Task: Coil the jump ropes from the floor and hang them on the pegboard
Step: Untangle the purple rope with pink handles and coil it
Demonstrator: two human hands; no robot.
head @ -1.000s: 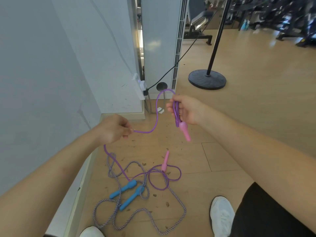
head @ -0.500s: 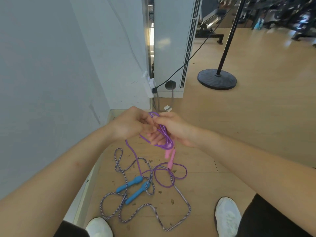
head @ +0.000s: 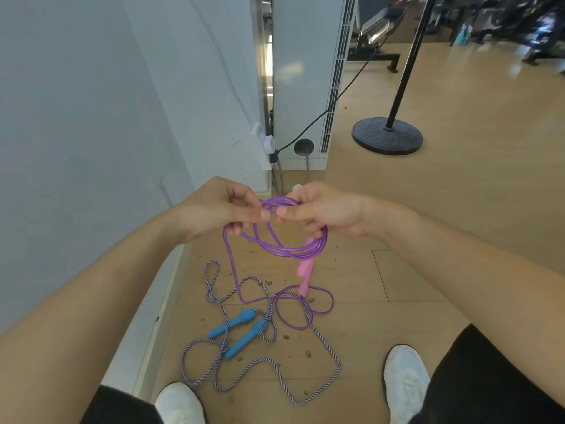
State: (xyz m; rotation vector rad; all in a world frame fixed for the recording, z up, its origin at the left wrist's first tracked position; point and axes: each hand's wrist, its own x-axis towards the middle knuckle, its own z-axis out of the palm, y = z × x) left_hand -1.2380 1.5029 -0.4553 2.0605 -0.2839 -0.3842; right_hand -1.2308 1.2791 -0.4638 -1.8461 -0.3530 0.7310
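Note:
My left hand (head: pixel 220 209) and my right hand (head: pixel 324 211) meet at chest height, thumbs nearly touching, both pinching the purple jump rope (head: pixel 287 250). Two or three loops of it hang below my hands. One pink handle (head: pixel 305 267) dangles under my right hand; the other pink handle (head: pixel 303 289) seems to lie on the floor just below it. A strand runs from my left hand down to loose purple loops on the floor. The striped braided rope (head: pixel 318 338) with two blue handles (head: pixel 241 333) lies tangled on the wooden floor between my shoes. No pegboard is in view.
A white wall (head: pixel 91 117) runs along my left with a socket and plugged cable (head: pixel 269 146). A white cabinet stands ahead. A black pole with a round base (head: pixel 386 136) stands at the right. My white shoes (head: pixel 405 381) flank the ropes.
My hands, apart a second ago, have come together. The stretched purple strand has been gathered into hanging loops. The view has tilted slightly downward.

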